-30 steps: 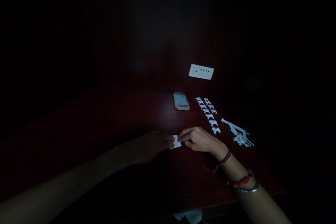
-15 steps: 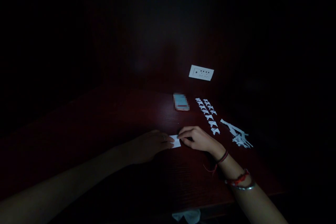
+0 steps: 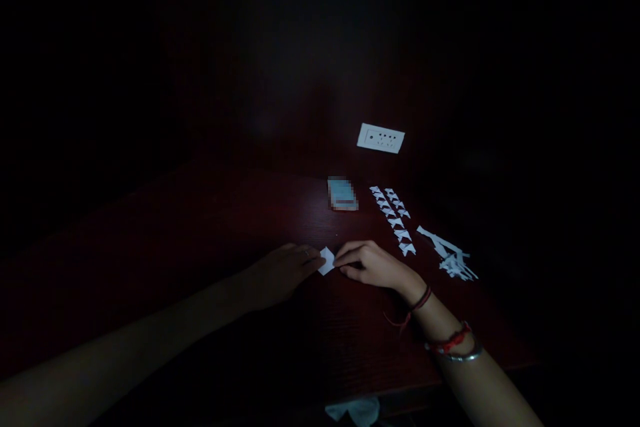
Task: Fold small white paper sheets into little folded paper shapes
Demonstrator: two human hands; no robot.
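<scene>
A small white piece of paper point(image 3: 327, 261) lies on the dark red table between my two hands, turned so that one corner points away from me. My left hand point(image 3: 287, 272) is closed on its left side, thumb and fingers together at the edge. From the right, my right hand point(image 3: 373, 263) pinches the opposite edge with its fingertips. Beyond my right hand, folded white paper pieces point(image 3: 395, 222) lie in two slanting rows. Further right is a loose pile of white paper strips point(image 3: 454, 263).
A flat, pixelated blue rectangular object point(image 3: 343, 193) rests on the table point(image 3: 240, 213) past my hands. A white socket plate point(image 3: 381, 138) is on the wall behind. Something pale point(image 3: 357, 409) shows below the table's front edge. The surroundings are very dark.
The paper between my hands has turned from a squarish lie to a cornered one, and less of it shows. Both hands have shifted slightly left in view, staying on the paper.
</scene>
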